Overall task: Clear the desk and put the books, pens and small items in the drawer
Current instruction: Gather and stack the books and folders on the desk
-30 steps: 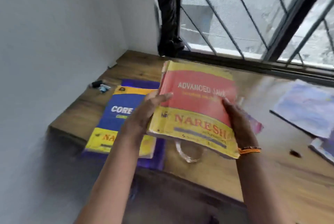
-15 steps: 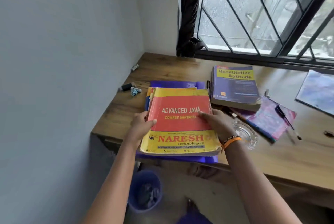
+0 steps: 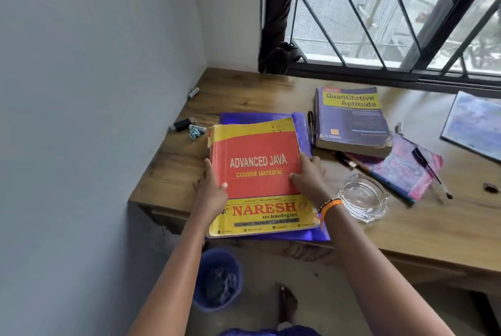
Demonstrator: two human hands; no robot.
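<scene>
Settled flat since a second ago, Advanced Java book (image 3: 260, 175) lies on purple folder (image 3: 303, 129) between both hands, left hand (image 3: 210, 190) and right hand (image 3: 309, 175) gripping its side edges; stacking step, next likely lifting stack off tabletop (image 3: 244, 94) toward unseen drawer

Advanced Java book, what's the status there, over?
Both hands, left and right, grip Advanced Java book by its sides. Book flat on purple folder. Glass ashtray beside right wrist.
</scene>
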